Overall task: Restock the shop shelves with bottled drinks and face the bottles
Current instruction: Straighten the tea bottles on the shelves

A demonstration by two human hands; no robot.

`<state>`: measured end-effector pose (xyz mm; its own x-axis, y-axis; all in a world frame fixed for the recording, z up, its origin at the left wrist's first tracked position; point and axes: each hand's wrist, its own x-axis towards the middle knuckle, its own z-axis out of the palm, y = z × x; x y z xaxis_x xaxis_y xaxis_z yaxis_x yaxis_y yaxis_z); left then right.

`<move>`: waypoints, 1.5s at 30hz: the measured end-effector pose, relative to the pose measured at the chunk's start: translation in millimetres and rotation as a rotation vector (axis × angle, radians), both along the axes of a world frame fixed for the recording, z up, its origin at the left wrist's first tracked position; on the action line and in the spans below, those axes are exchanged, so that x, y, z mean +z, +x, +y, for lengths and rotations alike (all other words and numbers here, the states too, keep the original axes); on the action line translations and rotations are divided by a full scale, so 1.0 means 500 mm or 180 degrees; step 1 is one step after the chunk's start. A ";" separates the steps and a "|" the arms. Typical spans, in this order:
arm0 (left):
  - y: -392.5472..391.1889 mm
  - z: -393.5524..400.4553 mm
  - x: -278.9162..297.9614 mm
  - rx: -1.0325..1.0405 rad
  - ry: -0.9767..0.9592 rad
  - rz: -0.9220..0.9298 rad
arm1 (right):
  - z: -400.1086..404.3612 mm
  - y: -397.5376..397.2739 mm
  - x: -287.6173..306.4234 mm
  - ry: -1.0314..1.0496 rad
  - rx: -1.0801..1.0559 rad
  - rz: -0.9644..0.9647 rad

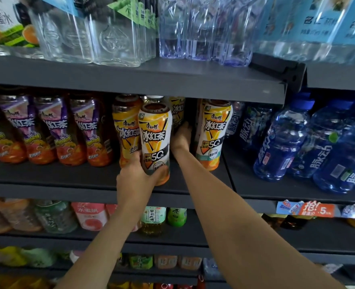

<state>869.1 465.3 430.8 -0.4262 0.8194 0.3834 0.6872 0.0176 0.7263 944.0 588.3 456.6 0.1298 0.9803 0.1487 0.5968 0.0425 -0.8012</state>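
Head view: dark grey shelf [68, 176], bottled drinks [47, 130] crowding tiers.

Left hand [138, 177]: bare, no glove, ring or watch in view. Left forearm: bare to frame bottom, no sleeve or cuff visible. Right hand [180, 136]: bare, no glove or jewellery seen. Right forearm: bare, long, slim, no sleeve, band or marking visible within frame.

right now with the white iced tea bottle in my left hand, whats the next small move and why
Probably slide the white iced tea bottle back into the gap where your right hand reaches. Your left hand holds it by the base at the shelf edge, label forward, and the matching bottle stands just right of that gap.
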 end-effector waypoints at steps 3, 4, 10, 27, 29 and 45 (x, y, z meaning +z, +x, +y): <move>-0.002 -0.001 -0.003 -0.0012 0.0017 0.0104 | -0.015 -0.002 -0.024 0.0375 -0.0491 0.0022; -0.002 -0.002 -0.003 -0.0017 0.0024 0.0121 | -0.024 -0.001 -0.027 0.0398 -0.0523 0.0042; -0.002 -0.004 0.000 -0.0063 0.0046 0.0098 | -0.024 0.005 -0.030 0.0256 0.0007 0.0282; 0.039 0.057 -0.017 -0.0152 0.0307 -0.0169 | -0.179 0.114 -0.043 0.1738 -0.0058 0.0102; 0.054 0.072 -0.011 -0.0117 0.0307 -0.0161 | -0.182 0.147 -0.039 0.1994 -0.0681 0.0213; 0.086 0.097 -0.045 -0.0433 -0.0227 -0.0396 | -0.126 0.190 -0.106 0.0603 -0.0516 0.0073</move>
<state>912.1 514.0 408.5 -0.3500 0.8959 0.2737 0.5919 -0.0150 0.8059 1038.9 525.1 403.5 0.2885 0.9013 0.3232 0.5899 0.0985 -0.8014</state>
